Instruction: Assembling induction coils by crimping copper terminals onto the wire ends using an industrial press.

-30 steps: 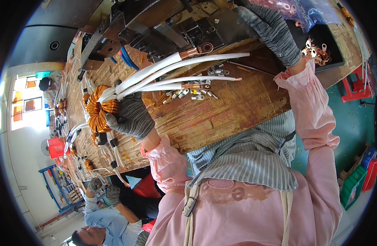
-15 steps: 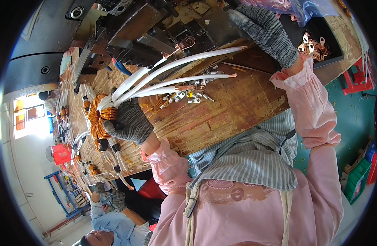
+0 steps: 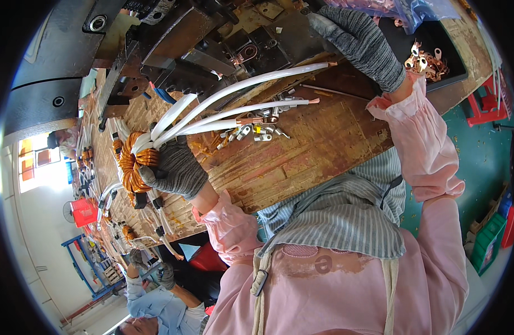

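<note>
My left hand (image 3: 181, 167), in a grey knit glove, is closed round a ring-shaped coil of copper-coloured wire (image 3: 135, 162). White-sleeved leads (image 3: 245, 92) fan out from the coil, some ending in bare copper strands. One thicker lead (image 3: 176, 114) runs up to a dark press block (image 3: 204, 81), where its far part is hidden. Beyond that block, a copper ring lug (image 3: 247, 53) shows among the tooling. My right hand (image 3: 357, 47), gloved too, is closed at the machine's right front; what its fingertips hold there is hidden.
Loose metal lugs (image 3: 262, 131) lie on the worn wooden bench (image 3: 301, 148). A black tray (image 3: 458, 67) holding copper lugs stands at the far right, beside a plastic bag (image 3: 419, 14). More coils (image 3: 125, 231) lie at left, where a co-worker's gloved hands (image 3: 165, 273) show.
The dark press block now covers the end of the thicker lead, which earlier ran visibly to the copper lug. Both my hands have stayed nearly in place.
</note>
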`<state>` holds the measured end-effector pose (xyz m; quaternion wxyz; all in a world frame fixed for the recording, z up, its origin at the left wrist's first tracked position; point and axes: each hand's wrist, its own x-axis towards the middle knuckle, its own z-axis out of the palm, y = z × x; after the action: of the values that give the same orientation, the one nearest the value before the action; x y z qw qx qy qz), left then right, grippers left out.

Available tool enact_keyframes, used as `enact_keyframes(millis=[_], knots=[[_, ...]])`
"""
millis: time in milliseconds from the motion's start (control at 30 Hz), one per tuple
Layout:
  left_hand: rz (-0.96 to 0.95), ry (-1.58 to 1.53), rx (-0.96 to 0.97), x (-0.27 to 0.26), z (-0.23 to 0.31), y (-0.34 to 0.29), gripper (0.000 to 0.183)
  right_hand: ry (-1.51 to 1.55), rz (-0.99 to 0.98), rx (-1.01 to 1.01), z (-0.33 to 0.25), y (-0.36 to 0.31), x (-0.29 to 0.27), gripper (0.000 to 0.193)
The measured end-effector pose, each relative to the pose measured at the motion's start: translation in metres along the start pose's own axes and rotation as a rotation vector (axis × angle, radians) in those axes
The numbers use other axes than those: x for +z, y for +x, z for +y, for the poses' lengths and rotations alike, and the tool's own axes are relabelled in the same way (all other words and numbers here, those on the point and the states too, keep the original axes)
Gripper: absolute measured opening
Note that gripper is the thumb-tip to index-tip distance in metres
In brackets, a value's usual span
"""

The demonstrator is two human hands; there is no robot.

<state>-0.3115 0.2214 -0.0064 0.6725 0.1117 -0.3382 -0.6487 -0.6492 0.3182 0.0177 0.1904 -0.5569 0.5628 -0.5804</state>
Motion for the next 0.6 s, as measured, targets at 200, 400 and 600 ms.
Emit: enact_keyframes(millis=[200, 400, 600], knots=[[0.025, 0.015, 0.001, 0.002, 0.0, 0.001, 0.064, -0.021, -0.021, 0.047, -0.009, 0.0, -0.003, 0.023], [0.034, 0.015, -0.006, 0.003, 0.0, 0.0, 0.063, -0.026, -0.04, 0.025, -0.009, 0.0, -0.006, 0.022], [0.015, 0.002, -0.019, 0.004, 0.004, -0.003, 0.062, -0.039, -0.035, 0.03, -0.009, 0.0, -0.002, 0.023]])
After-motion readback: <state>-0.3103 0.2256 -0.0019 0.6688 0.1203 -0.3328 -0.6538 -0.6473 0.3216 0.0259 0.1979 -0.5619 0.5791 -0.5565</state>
